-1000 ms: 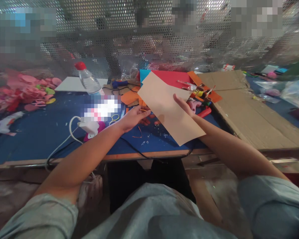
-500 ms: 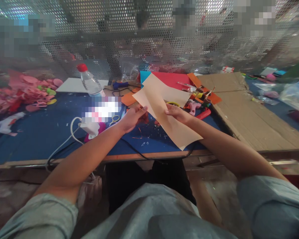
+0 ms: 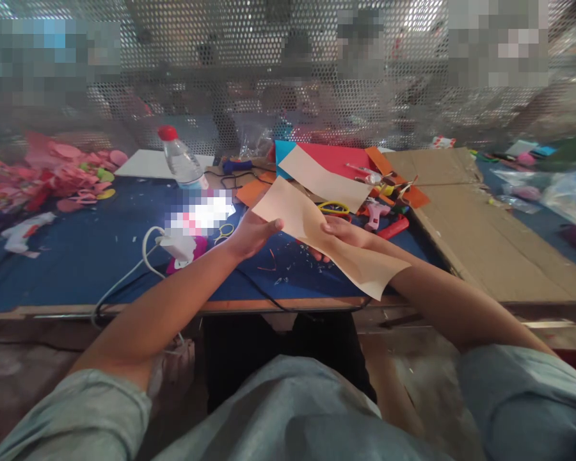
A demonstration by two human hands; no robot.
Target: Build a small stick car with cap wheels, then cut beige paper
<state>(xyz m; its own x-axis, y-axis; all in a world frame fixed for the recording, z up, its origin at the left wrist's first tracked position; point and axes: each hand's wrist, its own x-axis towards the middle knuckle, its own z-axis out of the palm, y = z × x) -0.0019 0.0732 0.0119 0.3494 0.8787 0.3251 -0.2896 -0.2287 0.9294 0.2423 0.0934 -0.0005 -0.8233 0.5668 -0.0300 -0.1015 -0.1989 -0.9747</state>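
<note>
A long strip of beige paper or thin foam sheet spans both hands above the blue table, slanting down to the right and bending in a wave. My left hand grips its left end, thumb on top and the other fingers mostly hidden below. Closer to its middle, my right hand pinches the strip, thumb above and fingertips showing underneath. Behind it a second beige sheet lies on red and blue sheets. Yellow-handled scissors rest just beyond my right hand.
A clear bottle with a red cap and a bright, blurred-out object with a white cable are at left. Pink cut pieces pile up farther left. Cardboard covers the right side. A pink glue gun lies near a red-handled tool.
The beige strip has shifted down and right, away from the sheet behind it, and now curves more. My right hand has turned, its fingertips showing under the strip. The whole view has shifted slightly.
</note>
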